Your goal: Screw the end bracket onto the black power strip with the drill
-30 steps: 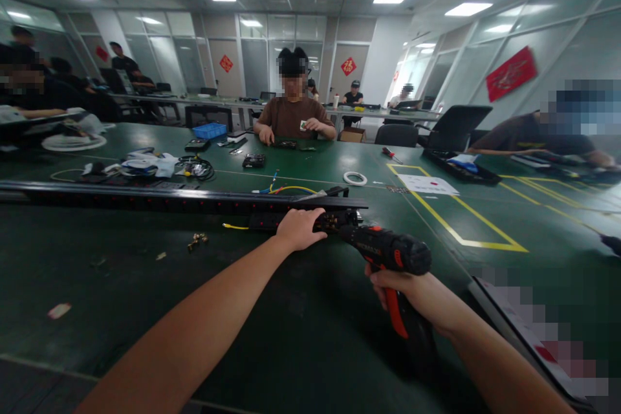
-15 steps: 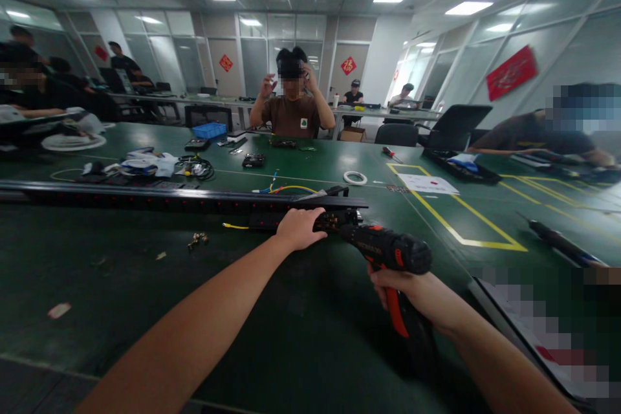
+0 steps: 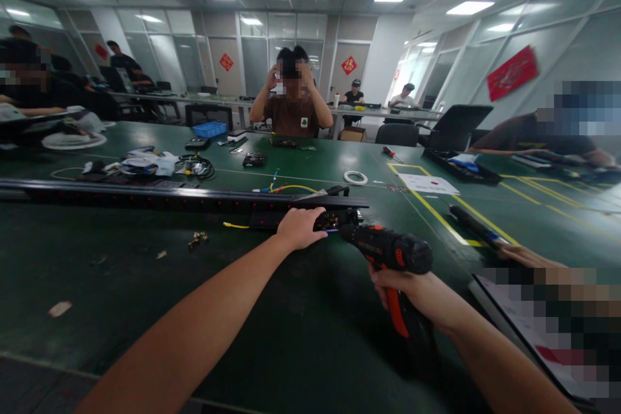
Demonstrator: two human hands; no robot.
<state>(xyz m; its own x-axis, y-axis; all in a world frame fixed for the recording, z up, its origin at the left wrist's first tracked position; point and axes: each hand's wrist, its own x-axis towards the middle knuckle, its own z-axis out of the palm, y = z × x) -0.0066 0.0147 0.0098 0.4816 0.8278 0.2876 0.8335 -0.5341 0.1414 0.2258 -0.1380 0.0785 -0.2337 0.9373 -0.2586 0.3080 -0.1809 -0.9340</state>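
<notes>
Head view, the single feed I work from: my right hand (image 3: 412, 288) is wrapped around the grip of the drill (image 3: 388, 249), whose nose points left at the end of the black unit (image 3: 264, 220). A thin, pale bit (image 3: 332, 230) sticks out from the drill towards that end; whether it touches, I cannot tell. My left hand (image 3: 297, 229) lies over the unit, fingers across the top and thumb at the near side; how firmly it grips, I cannot tell. The unit sits on the desk (image 3: 272, 323), just on my side of the long, black rail (image 3: 145, 199), and a yellow cable (image 3: 237, 226) comes out at its left. Left of my left hand, a small heap of screws (image 3: 198, 239) lies loose. Beyond the rail I see a white ring (image 3: 356, 178), a blue box (image 3: 209, 130) and, further right, a paper (image 3: 427, 184). At the right, near the yellow tape (image 3: 439, 220), another person's hand (image 3: 524, 254) holds a dark tool (image 3: 473, 223).
</notes>
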